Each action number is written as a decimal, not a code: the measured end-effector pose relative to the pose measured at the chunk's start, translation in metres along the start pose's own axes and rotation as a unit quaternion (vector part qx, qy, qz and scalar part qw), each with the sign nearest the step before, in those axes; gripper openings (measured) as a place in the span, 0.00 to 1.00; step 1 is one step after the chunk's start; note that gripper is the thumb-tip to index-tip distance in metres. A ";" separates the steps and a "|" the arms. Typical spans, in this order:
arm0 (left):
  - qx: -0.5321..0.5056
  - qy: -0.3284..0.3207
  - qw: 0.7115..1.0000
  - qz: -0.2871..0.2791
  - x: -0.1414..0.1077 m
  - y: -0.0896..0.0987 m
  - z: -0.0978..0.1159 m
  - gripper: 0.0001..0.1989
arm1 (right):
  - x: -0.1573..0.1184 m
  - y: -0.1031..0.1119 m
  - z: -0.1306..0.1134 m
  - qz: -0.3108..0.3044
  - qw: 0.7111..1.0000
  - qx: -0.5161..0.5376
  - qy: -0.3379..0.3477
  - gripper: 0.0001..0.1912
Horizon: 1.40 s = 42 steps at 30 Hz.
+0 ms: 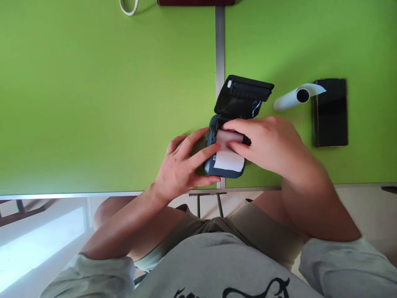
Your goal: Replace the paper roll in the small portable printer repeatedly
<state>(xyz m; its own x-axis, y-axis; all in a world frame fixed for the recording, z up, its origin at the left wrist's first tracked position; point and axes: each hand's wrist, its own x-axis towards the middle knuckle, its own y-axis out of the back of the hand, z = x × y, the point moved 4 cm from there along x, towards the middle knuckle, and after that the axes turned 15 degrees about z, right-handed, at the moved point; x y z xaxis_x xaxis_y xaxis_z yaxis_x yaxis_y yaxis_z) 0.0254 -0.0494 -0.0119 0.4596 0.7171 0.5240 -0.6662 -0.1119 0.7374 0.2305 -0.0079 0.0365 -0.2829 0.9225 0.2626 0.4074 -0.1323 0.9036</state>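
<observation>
Green, metal-seamed tabletop (108, 103); left fingers (202, 156) clasped around dark device (237, 101), right fingers (240, 124) pinched on paper (229, 159)

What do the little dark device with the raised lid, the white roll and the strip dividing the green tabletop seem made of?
Device: probably hard plastic; its lid reflects glossily inside.
Roll: likely smooth, matte paper, as its thin loose end curls away.
Strip: seemingly metal, perhaps aluminium, given its grey, satiny sheen.
</observation>
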 end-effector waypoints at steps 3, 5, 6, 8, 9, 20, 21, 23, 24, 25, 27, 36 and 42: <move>-0.007 0.000 1.000 0.002 0.000 0.000 0.000 0.37 | 0.001 0.004 -0.003 0.010 0.998 0.058 -0.005 0.11; -0.015 0.003 1.000 0.010 0.000 -0.001 0.001 0.38 | 0.000 0.012 -0.004 0.020 0.994 0.108 -0.009 0.11; -0.017 0.005 1.000 0.013 0.000 -0.001 0.001 0.40 | -0.001 0.016 -0.004 0.025 0.991 0.133 -0.011 0.11; -0.017 0.007 1.000 0.019 0.000 -0.001 0.000 0.42 | -0.005 0.024 0.002 0.034 0.980 0.195 -0.029 0.14; -0.016 0.005 1.000 0.022 0.000 -0.001 0.000 0.43 | -0.007 0.027 0.008 0.041 0.967 0.244 -0.055 0.15; 0.006 -0.007 0.999 0.034 0.000 -0.002 0.001 0.36 | -0.016 0.000 0.076 0.213 0.722 0.566 -0.335 0.22; 0.007 -0.005 0.999 0.034 0.000 -0.002 0.001 0.36 | -0.017 -0.004 0.073 0.234 0.741 0.542 -0.320 0.20; 0.009 0.000 0.999 0.031 0.000 -0.003 0.001 0.36 | -0.020 -0.013 0.068 0.243 0.775 0.502 -0.297 0.18; 0.010 0.002 0.999 0.030 0.000 -0.002 0.001 0.36 | -0.021 -0.016 0.066 0.238 0.798 0.476 -0.283 0.17; 0.010 0.002 0.999 0.030 -0.001 -0.002 0.001 0.36 | -0.022 -0.019 0.065 0.233 0.821 0.447 -0.268 0.17; 0.011 0.001 0.999 0.032 -0.001 -0.002 0.001 0.36 | -0.024 -0.020 0.065 0.240 0.868 0.370 -0.228 0.17; 0.013 -0.027 0.999 0.044 0.000 -0.002 0.003 0.36 | -0.026 -0.020 0.069 0.265 0.949 0.147 -0.091 0.15; -0.004 -0.015 0.998 0.056 0.000 -0.003 0.002 0.35 | -0.028 -0.022 0.071 0.238 0.955 0.150 -0.089 0.22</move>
<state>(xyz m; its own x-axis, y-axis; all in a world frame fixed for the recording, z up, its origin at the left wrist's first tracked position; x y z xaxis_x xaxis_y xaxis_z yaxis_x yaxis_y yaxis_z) 0.0280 -0.0506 -0.0132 0.3986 0.6798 0.6157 -0.7194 -0.1847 0.6696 0.2912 -0.0054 -0.0149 0.1381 0.8347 0.5331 0.6914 -0.4666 0.5516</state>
